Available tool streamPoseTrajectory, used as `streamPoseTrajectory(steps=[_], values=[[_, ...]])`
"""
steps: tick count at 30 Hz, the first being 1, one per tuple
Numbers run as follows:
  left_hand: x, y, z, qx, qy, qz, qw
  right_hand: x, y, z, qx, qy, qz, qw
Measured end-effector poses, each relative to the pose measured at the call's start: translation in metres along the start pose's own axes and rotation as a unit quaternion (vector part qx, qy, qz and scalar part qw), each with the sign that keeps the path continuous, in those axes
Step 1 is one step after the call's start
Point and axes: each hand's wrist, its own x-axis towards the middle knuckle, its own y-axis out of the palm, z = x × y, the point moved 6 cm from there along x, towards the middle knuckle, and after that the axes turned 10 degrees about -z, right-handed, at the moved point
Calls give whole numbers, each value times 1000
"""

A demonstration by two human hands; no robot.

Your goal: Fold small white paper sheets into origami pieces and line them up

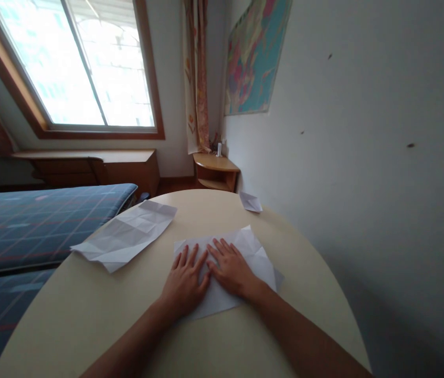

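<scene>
A creased sheet of white paper (222,299) lies on the round cream table (127,320) in front of me. My left hand (186,281) rests on the sheet's left side, palm down with the fingers spread. Flat on the middle of the same sheet is my right hand (230,266), its fingers stretched out and pointing up and left. The two hands are close together, thumbs almost touching. Past my right hand, the sheet's right part rises in fold lines, and a corner sticks out beyond it.
Another creased paper sheet (127,236) lies at the table's left edge. A small folded paper (251,201) sits at the far right edge. To the left are blue plaid mattresses (49,220). A white wall (363,184) stands close on the right, and a corner shelf (216,164) is behind the table.
</scene>
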Motion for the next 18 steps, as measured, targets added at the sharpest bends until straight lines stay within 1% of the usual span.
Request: streamPoseTrajectory(steps=[2,7,9,10,11,12,14,15,17,18], values=[[1,1,0,1,-1,7,1000,3,0,-18,-17,34,7,999],[3,-1,-1,5,-7,26,1000,13,-12,-83,-87,154,-25,984],[3,-2,-1,6,-7,29,1000,14,-19,-97,-108,194,-49,974],[3,-2,-1,7,-8,28,1000,13,-23,-97,-117,205,-68,970],[3,-3,-1,7,-10,25,1000,13,-26,-93,-123,199,-88,968],[3,-3,0,9,-13,20,1000,12,-29,-83,-124,172,-106,971],[4,-3,2,14,-23,8,1000,11,-28,-50,-88,75,-121,986],[4,-3,3,18,-30,3,999,8,-25,-33,-58,34,-117,991],[5,-3,7,23,-40,-5,999,2,-14,-4,1,-28,-68,997],[5,-2,9,24,-44,-6,999,0,-8,6,17,-47,-43,998]])
